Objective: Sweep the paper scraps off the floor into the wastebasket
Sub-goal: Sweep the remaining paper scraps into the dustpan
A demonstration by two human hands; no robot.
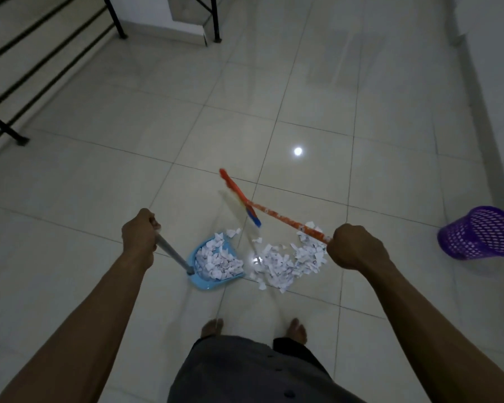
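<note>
A pile of white paper scraps lies on the tiled floor just ahead of my feet. To its left stands a light blue dustpan with scraps heaped inside. My left hand grips the dustpan's grey upright handle. My right hand grips the orange handle of a broom, whose orange and blue head is blurred and lies beyond the pile. A purple mesh wastebasket stands at the right edge.
Black metal stair railings run along the left, with stairs behind them. A white wall and skirting line the right side. My bare feet stand close behind the pile. A lamp's reflection shines on the glossy tiles.
</note>
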